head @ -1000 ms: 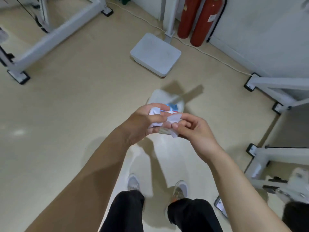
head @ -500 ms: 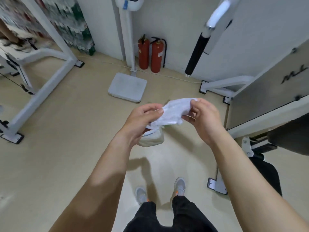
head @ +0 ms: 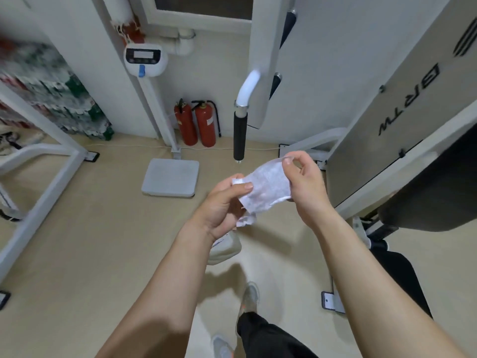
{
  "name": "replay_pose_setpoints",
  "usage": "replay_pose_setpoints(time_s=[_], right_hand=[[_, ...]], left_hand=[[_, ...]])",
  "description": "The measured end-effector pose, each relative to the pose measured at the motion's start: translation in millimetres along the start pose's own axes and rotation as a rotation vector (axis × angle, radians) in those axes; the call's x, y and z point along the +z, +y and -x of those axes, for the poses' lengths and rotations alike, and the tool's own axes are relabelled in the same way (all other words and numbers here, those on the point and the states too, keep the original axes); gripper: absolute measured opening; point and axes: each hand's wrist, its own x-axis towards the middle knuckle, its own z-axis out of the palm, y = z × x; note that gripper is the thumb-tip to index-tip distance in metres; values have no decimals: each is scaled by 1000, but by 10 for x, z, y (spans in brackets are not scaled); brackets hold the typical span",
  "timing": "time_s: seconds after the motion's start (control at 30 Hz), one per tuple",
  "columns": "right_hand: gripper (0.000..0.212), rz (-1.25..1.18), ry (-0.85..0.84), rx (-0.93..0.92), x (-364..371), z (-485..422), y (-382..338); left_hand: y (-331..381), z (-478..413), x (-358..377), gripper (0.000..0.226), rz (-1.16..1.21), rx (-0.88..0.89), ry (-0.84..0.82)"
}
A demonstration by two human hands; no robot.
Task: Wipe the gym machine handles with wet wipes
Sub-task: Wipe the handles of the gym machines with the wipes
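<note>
So the person's got a wet wipe (head: 268, 188) stretched out between both hands at about chest level. The left hand (head: 222, 202) pinches its lower-left end with thumb and fingers, and the right hand (head: 307, 187) pinches the top-right corner, so both are clamped on it. A white wipes pack (head: 225, 248) pokes out under the left hand; can't tell how it's held. The machine's black handle (head: 240, 135) hangs just past the wipe, not touching it. Two red fire extinguishers (head: 197, 122) stand by the wall, with a floor scale (head: 170, 180) nearby.
</note>
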Motion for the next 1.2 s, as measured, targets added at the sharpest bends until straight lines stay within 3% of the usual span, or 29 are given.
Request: replay_pose_setpoints(time_s=[0.13, 0.3, 0.4, 0.5, 0.57, 0.63, 0.73, 0.93, 1.1, 1.2], right_hand=[[13, 17, 81, -76, 8, -408, 22], [7, 75, 147, -152, 87, -843, 67], [8, 151, 182, -236, 192, -998, 110], [7, 265, 281, -297, 307, -1130, 188], [7, 330, 338, -308, 412, -1194, 253], [14, 343, 426, -292, 540, -1272, 323], [26, 308, 549, -246, 774, -1407, 390], [29, 289, 757, -29, 1203, -1693, 435], [31, 435, 895, -102, 1288, -1735, 380], [30, 230, 894, -32, 1390, -1669, 273]], left_hand=[[212, -271, -50, 17, 19, 46, 65], [502, -495, -319, 33, -41, 64, 121], [648, -581, -460, 36, -251, -27, 187], [817, -700, -555, 6, -711, -66, 266], [911, -829, -646, 27, -939, 103, 438], [998, -931, -664, 32, -907, 346, 506], [1087, -1109, -672, 36, -820, 495, 503], [1121, -1530, -797, 49, -972, 505, 453], [1135, -1791, -867, 51, -1144, 471, 276], [1066, -1813, -850, 49, -1067, 478, 229]])
